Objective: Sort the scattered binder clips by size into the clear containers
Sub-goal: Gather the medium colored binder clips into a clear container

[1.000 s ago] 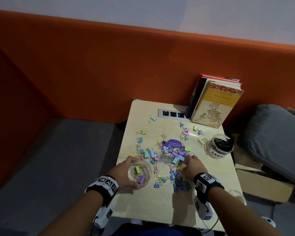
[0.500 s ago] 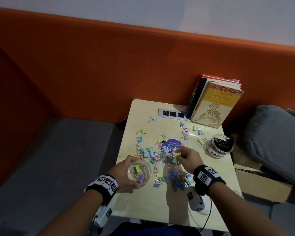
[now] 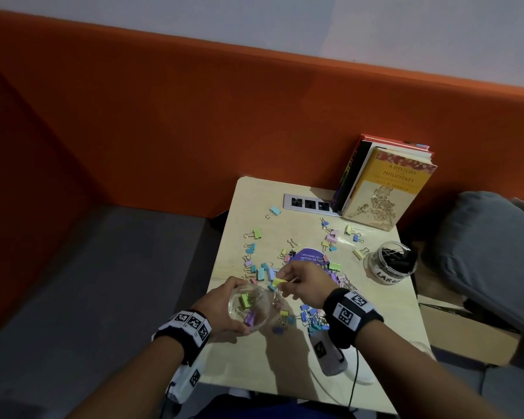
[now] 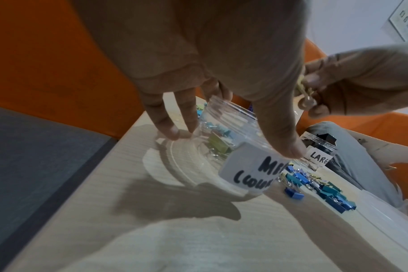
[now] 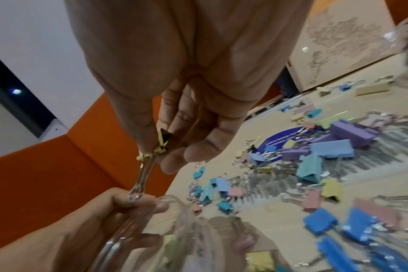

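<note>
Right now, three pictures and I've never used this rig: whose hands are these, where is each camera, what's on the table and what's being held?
No machine here: a person's two bare hands, with a camera on the head and one on each wrist. The head view looks down at the table, strewn with pastel binder clips. The left hand grips a clear container holding a few clips. The right hand pinches a yellow clip just above its rim. The right wrist view shows that clip close up. A jar labelled LARGE holds black clips.
</note>
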The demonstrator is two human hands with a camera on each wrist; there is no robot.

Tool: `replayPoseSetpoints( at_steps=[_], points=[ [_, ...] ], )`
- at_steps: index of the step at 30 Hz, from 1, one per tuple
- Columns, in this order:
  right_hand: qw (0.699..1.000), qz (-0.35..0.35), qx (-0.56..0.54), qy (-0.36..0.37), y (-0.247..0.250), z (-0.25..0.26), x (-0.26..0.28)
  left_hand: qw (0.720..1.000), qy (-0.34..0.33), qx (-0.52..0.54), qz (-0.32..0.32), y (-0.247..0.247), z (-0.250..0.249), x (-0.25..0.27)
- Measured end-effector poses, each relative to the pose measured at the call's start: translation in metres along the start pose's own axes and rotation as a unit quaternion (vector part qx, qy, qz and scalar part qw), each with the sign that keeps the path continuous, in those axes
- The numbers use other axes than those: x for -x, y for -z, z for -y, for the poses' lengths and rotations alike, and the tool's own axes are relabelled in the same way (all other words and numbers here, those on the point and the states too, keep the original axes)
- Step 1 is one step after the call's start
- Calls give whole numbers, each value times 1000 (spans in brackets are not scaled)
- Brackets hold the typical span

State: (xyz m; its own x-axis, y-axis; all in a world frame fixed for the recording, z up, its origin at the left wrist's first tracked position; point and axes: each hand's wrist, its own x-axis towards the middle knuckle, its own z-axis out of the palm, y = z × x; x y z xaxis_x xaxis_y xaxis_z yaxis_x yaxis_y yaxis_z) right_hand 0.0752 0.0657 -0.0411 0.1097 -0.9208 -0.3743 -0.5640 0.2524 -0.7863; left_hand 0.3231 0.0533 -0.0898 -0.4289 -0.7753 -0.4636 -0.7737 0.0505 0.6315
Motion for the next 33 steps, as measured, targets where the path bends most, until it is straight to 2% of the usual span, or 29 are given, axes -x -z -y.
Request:
replayPoseSetpoints(
  at_steps=[5,12,18,22,27,31,33],
  points=[
    [995,10,84,47,-18,13,-6,1000,-2,4,3,1,0,-1],
    [986,-54,158,-5,-6,-27,-6,1000,1,13,2,-2,4,-1],
    [974,-30,217,-54,0,-58,2,1000,-4,13,8,-2,7,-4],
    [961,-72,253,-87,0,-68,5,1000,-1,13,7,-3,8,-5],
    [958,-53,272,-67,1,-70,3,1000,-3,13,8,-3,7,-5],
    [951,-159,236,-121,7,-71,-2,1000,-5,10,9,-3,7,-5],
    [946,-181,221,-155,12,-75,-1,1000,-5,11,9,-2,7,-5]
  ],
)
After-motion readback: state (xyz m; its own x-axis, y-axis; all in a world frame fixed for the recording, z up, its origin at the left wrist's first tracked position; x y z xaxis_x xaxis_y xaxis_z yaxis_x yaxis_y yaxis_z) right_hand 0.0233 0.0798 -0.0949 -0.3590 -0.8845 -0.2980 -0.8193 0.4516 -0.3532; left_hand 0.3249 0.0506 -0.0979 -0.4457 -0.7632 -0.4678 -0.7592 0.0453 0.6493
